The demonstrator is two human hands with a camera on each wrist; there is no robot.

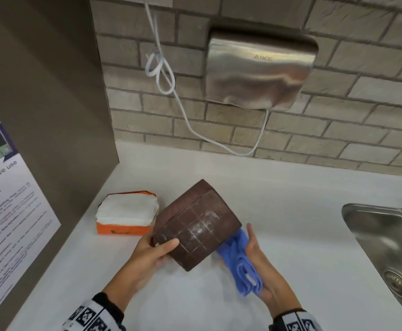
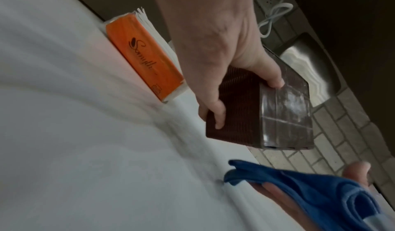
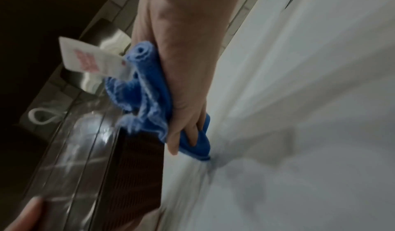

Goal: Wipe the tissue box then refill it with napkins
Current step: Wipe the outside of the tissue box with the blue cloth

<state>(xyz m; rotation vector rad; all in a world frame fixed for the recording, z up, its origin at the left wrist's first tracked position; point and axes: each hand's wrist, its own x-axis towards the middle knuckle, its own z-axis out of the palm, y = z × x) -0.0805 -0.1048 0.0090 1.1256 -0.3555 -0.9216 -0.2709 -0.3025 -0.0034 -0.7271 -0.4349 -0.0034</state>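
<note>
2 hands were busy over the white counter (image 1: 278, 211). Your left hand (image 1: 147, 253) held the brown tissue box (image 1: 196, 225) up off the counter, tilted, with the thumb on its shiny top face and the other fingers curled under it. White smudges showed on that shiny face. Your right hand (image 1: 258, 263) held a bunched blue cloth (image 1: 241, 261), with the fingers fairly straight along it, and the cloth touched the right side of the box. A white tag (image 3: 89, 57) hung from the cloth. 1 orange pack of white napkins (image 1: 127, 212) lay on the counter just left of the box, near the brown side wall. A steel sink (image 1: 386, 240) sat well off to the right. On the brick wall hung a silver hand dryer (image 1: 259, 70) with a white cord (image 1: 161, 68).
</note>
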